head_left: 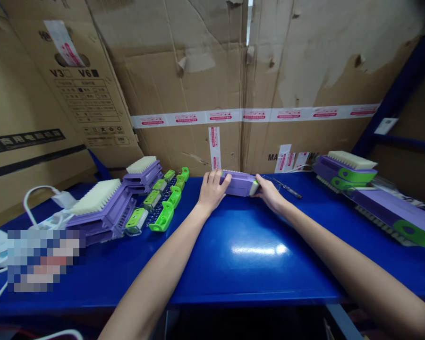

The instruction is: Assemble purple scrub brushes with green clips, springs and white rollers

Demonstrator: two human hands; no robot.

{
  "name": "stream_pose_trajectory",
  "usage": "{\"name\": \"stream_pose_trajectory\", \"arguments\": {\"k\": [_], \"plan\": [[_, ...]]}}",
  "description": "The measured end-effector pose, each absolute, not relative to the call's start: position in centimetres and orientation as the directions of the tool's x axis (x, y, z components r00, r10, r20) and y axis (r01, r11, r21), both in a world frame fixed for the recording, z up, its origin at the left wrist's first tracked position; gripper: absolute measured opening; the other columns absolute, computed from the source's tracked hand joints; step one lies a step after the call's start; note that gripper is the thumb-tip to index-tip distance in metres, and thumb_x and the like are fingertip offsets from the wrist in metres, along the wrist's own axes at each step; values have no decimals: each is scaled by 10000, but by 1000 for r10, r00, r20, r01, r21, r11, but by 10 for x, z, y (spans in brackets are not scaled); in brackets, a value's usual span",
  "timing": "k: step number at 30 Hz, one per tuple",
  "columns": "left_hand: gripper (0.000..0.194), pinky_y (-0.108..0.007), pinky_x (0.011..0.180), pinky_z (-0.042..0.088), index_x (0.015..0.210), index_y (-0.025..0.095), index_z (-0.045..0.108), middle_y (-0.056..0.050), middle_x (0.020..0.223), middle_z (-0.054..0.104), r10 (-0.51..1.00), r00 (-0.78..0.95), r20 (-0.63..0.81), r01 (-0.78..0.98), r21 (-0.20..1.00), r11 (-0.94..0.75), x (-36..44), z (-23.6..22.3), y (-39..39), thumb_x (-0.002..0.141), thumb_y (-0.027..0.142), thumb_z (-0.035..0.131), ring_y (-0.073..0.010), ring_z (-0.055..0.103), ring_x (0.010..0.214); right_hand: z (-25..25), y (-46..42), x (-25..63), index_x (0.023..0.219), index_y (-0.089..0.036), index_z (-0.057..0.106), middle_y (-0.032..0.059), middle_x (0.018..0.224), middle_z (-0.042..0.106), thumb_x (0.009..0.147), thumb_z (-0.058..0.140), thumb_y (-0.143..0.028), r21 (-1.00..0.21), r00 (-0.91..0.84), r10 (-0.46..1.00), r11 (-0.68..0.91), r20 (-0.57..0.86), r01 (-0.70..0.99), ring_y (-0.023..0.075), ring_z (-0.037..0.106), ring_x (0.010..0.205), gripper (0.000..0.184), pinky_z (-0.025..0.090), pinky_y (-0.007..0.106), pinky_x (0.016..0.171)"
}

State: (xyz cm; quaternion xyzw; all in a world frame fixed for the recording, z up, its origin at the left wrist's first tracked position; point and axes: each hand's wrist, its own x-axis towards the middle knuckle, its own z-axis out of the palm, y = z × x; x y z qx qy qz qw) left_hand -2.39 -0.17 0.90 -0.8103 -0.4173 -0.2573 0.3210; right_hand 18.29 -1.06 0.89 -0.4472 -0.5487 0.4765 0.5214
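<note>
Both my hands are closed on a long purple plastic housing point(238, 184) at the back middle of the blue table. My left hand point(213, 190) wraps over its left end, fingers on top and thumb along the front. At the other end, which carries a pale green end piece point(254, 187), my right hand point(268, 192) grips with thumb and fingers. The fingertips behind the housing are hidden. Just right of my right hand lies a thin dark tool with a clear part, perhaps a screwdriver point(289, 190).
To the left stand stacked purple housings with white toothed pads point(98, 196), then rows of green-topped clear parts point(136, 219) and bright green end caps point(163, 216). Finished-looking purple and green units point(354, 172) sit right. White cables and a power strip point(53, 219) lie left; cardboard point(198, 85) walls the back.
</note>
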Motion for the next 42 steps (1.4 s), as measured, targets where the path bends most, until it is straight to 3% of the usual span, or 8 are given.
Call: {"name": "stream_pose_trajectory", "arguments": {"k": [8, 17, 32, 42], "plan": [[597, -507, 990, 336, 1271, 205, 441, -200, 1288, 464, 546, 455, 704, 865, -204, -458, -25, 9, -2, 721, 196, 673, -345, 428, 1210, 21, -24, 177, 980, -164, 575, 103, 828, 663, 930, 257, -516, -987, -213, 976, -75, -44, -142, 177, 632, 663, 477, 507, 261, 574], [602, -499, 990, 338, 1279, 192, 425, -204, 1292, 452, 542, 452, 708, 870, -218, -442, -25, 8, -2, 730, 209, 672, -343, 417, 1219, 28, -25, 178, 877, -161, 554, 57, 668, 606, 926, 321, -445, -955, -222, 970, -153, -97, -253, 148, 576, 549, 370, 480, 254, 563], [662, -517, 993, 335, 1299, 198, 402, -203, 1311, 443, 542, 430, 722, 878, -194, -438, -27, 6, -2, 707, 211, 699, -353, 409, 1229, 34, -28, 180, 909, -182, 571, 64, 701, 616, 889, 353, -515, -960, -266, 954, -196, -139, -200, 155, 553, 586, 398, 460, 257, 580], [619, -494, 988, 337, 1284, 187, 426, -206, 1298, 450, 537, 441, 719, 872, -203, -445, -25, 6, -3, 722, 209, 685, -345, 418, 1213, 36, -34, 178, 962, -198, 580, 35, 700, 582, 862, 379, -613, -948, -277, 940, -256, -199, -190, 125, 509, 550, 472, 446, 223, 505]]}}
